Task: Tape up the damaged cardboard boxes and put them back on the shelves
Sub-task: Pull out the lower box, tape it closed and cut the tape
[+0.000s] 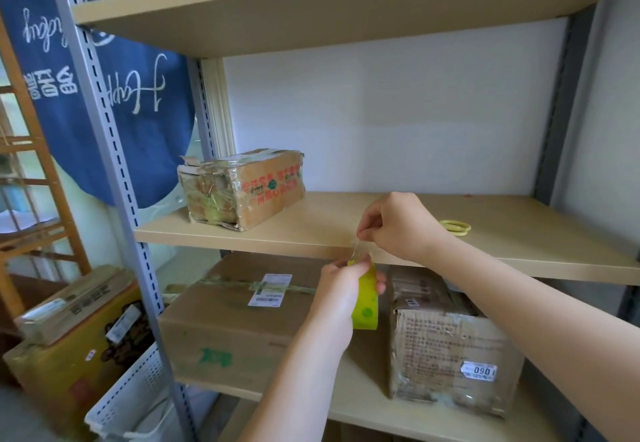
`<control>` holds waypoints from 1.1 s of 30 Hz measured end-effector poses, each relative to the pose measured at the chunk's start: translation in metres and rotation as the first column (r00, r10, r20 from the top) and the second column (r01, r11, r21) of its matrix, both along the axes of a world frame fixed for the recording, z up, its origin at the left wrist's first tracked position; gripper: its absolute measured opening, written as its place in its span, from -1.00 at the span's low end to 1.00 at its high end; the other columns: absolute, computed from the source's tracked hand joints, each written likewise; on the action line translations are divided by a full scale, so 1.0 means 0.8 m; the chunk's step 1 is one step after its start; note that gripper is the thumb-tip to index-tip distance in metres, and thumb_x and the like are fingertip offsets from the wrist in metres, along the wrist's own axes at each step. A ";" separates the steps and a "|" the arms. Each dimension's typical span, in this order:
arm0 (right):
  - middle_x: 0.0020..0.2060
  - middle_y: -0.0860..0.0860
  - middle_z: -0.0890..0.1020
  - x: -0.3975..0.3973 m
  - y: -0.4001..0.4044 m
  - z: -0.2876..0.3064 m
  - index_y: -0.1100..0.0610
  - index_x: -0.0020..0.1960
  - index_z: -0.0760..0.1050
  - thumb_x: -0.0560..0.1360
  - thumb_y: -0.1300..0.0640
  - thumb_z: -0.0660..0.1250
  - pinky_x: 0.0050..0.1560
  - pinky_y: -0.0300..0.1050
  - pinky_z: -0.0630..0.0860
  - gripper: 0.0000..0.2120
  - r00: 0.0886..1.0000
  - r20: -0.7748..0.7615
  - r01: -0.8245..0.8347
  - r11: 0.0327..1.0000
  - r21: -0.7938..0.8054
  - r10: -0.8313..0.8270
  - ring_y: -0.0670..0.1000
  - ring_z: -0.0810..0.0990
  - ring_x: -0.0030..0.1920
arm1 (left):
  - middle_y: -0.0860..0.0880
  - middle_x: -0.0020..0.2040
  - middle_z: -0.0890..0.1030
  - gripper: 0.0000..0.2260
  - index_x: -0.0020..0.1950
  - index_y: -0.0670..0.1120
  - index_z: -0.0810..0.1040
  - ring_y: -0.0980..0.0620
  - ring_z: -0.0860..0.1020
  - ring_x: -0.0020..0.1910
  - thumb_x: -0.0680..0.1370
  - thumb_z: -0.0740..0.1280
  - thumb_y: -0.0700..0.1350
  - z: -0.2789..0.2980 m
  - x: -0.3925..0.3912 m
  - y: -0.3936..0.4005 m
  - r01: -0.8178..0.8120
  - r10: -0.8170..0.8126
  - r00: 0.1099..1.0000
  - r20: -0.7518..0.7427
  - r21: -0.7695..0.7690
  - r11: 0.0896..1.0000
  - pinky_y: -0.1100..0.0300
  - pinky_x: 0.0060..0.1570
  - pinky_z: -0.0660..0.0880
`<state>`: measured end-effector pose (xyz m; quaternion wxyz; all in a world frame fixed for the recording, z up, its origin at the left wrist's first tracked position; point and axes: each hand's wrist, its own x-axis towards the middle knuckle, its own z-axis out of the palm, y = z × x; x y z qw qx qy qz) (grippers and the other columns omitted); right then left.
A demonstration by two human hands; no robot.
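The person stands at the shelves with a roll of tape. The left hand is curled round the roll and holds it up in front of the middle shelf, near its front edge. The right hand pinches the loose end of the clear tape and holds it above the roll.

A small box sits at the left end of the middle shelf. It looks crumpled but well wrapped in tape. A big box and a dented box sit on the lower shelf. I think more taping is still to come, maybe for the dented box. Yellow scissors lie on the middle shelf behind the right hand.
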<state>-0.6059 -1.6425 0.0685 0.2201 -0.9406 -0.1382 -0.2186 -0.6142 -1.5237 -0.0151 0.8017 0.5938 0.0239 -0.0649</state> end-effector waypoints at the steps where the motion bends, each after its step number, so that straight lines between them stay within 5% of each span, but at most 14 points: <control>1: -0.37 -0.14 0.58 0.006 0.001 -0.001 0.16 -0.19 0.70 0.41 0.28 0.42 -0.27 -0.42 0.37 -0.91 1.000 -0.006 0.010 1.000 -0.014 -0.010 -0.15 0.57 -0.27 | -0.07 -0.43 0.64 -0.67 0.19 -0.28 0.52 0.03 0.57 -0.52 0.56 0.41 -0.07 0.001 0.003 0.002 -0.005 0.006 0.999 -0.037 0.014 1.000 0.25 -0.39 0.48; 6: -0.24 -0.06 0.59 0.027 0.005 -0.018 0.11 -0.08 0.66 0.40 0.12 0.49 -0.17 -0.21 0.49 -0.89 0.992 -0.072 0.098 0.989 -0.107 -0.107 0.03 0.60 -0.14 | -0.03 -0.49 0.60 -0.71 -0.11 -0.25 0.63 0.08 0.53 -0.58 0.54 0.44 0.00 -0.004 0.013 0.006 -0.068 0.073 0.995 -0.061 0.079 0.995 0.35 -0.56 0.42; 10: 0.30 0.09 0.34 0.036 -0.010 -0.013 0.09 0.45 0.27 0.33 -0.28 0.49 0.12 0.03 0.53 -0.14 0.959 -0.030 0.262 0.923 -0.281 -0.281 0.19 0.50 0.20 | 0.00 -0.50 0.58 -0.71 -0.10 -0.20 0.56 0.08 0.49 -0.57 0.58 0.36 0.04 -0.013 0.014 -0.010 -0.141 0.132 0.989 0.066 0.144 0.979 0.32 -0.46 0.45; 12: 0.40 0.07 0.25 0.037 -0.009 -0.017 0.03 0.53 0.19 0.30 -0.38 0.44 0.29 0.03 0.43 -0.04 0.960 -0.155 0.202 0.959 -0.200 -0.235 0.16 0.43 0.34 | 0.01 -0.49 0.58 -0.64 -0.02 -0.22 0.55 0.10 0.51 -0.56 0.60 0.31 0.10 -0.018 0.012 -0.017 -0.187 0.168 0.979 0.112 0.185 0.965 0.34 -0.48 0.43; 15: 0.47 0.06 0.20 0.040 -0.001 -0.038 -0.04 0.56 0.19 0.31 -0.42 0.40 0.42 -0.03 0.29 -0.05 0.928 -0.319 0.198 0.980 -0.012 -0.191 0.14 0.34 0.45 | 0.01 -0.47 0.60 -0.64 0.01 -0.19 0.55 0.11 0.55 -0.53 0.62 0.27 0.13 -0.028 0.011 -0.020 -0.230 0.193 0.967 0.169 0.238 0.944 0.25 -0.36 0.47; 19: 0.50 0.04 0.32 0.039 -0.002 -0.041 -0.02 0.51 0.32 0.47 -0.26 0.38 0.41 -0.12 0.28 -0.30 0.932 -0.305 0.197 0.980 -0.018 -0.193 0.07 0.35 0.45 | -0.01 -0.37 0.64 -0.69 0.05 -0.17 0.54 0.11 0.58 -0.45 0.61 0.31 0.09 -0.036 0.004 -0.017 -0.218 0.164 0.963 0.213 0.258 0.941 0.13 -0.16 0.53; 22: 0.47 0.03 0.38 0.045 0.001 -0.042 0.01 0.49 0.36 0.52 -0.15 0.37 0.41 -0.14 0.31 -0.40 0.926 -0.292 0.259 0.965 0.028 -0.240 0.05 0.39 0.43 | -0.01 -0.07 0.64 -0.63 0.13 -0.10 0.48 0.04 0.61 -0.10 0.62 0.23 0.20 -0.040 0.003 -0.013 -0.217 0.149 0.961 0.232 0.307 0.926 0.11 0.01 0.51; 23: 0.46 0.06 0.37 0.041 0.006 -0.042 0.04 0.47 0.37 0.54 -0.08 0.37 0.38 -0.13 0.35 -0.45 0.931 -0.226 0.302 0.953 0.037 -0.286 0.08 0.42 0.40 | 0.08 -0.06 0.57 -0.64 0.13 -0.06 0.42 0.06 0.55 -0.04 0.64 0.16 0.23 -0.045 0.000 -0.010 -0.250 0.178 0.954 0.240 0.315 0.915 0.14 -0.02 0.44; 25: 0.30 0.10 0.46 0.014 0.015 -0.058 0.10 0.29 0.48 0.55 0.16 0.26 0.12 -0.06 0.49 -0.68 0.920 0.144 0.353 0.930 0.102 -0.365 0.11 0.53 0.20 | 0.21 -0.10 0.38 -0.70 0.11 -0.02 0.35 0.23 0.42 -0.13 0.66 0.08 0.20 -0.070 -0.016 0.001 -0.414 0.342 0.897 0.279 0.265 0.871 0.31 -0.16 0.30; 27: -0.01 0.10 0.53 -0.042 0.021 -0.112 0.17 -0.01 0.52 0.46 0.25 0.18 -0.26 -0.02 0.42 -0.82 0.800 0.565 0.147 0.979 0.143 -0.202 0.10 0.52 -0.12 | 0.20 -0.11 0.39 -0.85 0.05 -0.05 0.38 0.29 0.41 -0.20 0.68 0.12 0.01 -0.130 -0.040 0.013 -0.601 0.536 0.784 0.312 0.169 0.781 0.42 -0.25 0.29; 28: -0.13 0.09 0.51 -0.074 0.023 -0.158 0.17 -0.11 0.49 0.43 0.22 0.19 -0.37 -0.04 0.32 -0.89 0.783 0.620 0.034 0.999 0.037 -0.050 0.10 0.47 -0.23 | 0.13 -0.12 0.44 -0.91 0.01 -0.05 0.40 0.23 0.45 -0.18 0.66 0.13 -0.10 -0.172 -0.053 0.017 -0.612 0.551 0.783 0.289 0.198 0.766 0.41 -0.22 0.31; 29: -0.20 0.07 0.50 -0.100 0.022 -0.212 0.16 -0.16 0.48 0.43 0.20 0.21 -0.41 -0.07 0.27 -0.92 0.814 0.576 -0.005 0.993 -0.119 0.073 0.09 0.46 -0.29 | 0.06 -0.13 0.48 -0.89 -0.03 -0.05 0.41 0.09 0.50 -0.15 0.65 0.13 -0.18 -0.214 -0.065 0.017 -0.542 0.493 0.840 0.228 0.309 0.781 0.31 -0.17 0.34; 31: -0.13 0.06 0.57 -0.130 0.010 -0.325 0.15 -0.02 0.55 0.46 0.19 0.25 -0.34 -0.06 0.41 -0.85 0.993 0.091 -0.023 0.890 -0.456 0.072 0.11 0.58 -0.19 | -0.08 0.00 0.56 -0.85 0.08 -0.09 0.49 -0.11 0.54 0.01 0.62 0.16 -0.26 -0.303 -0.080 0.009 -0.141 0.209 0.977 -0.038 0.619 0.773 0.17 -0.08 0.41; 33: 0.37 0.12 0.44 -0.130 -0.016 -0.425 0.10 0.46 0.33 0.53 0.11 0.28 0.19 0.06 0.47 -0.50 0.861 -0.472 -0.174 0.765 -0.620 -0.187 0.17 0.47 0.30 | -0.19 0.30 0.49 -0.62 0.45 -0.15 0.33 -0.19 0.51 0.23 0.62 0.20 -0.25 -0.372 -0.084 0.000 0.327 -0.030 0.921 -0.389 0.727 0.604 0.03 0.16 0.49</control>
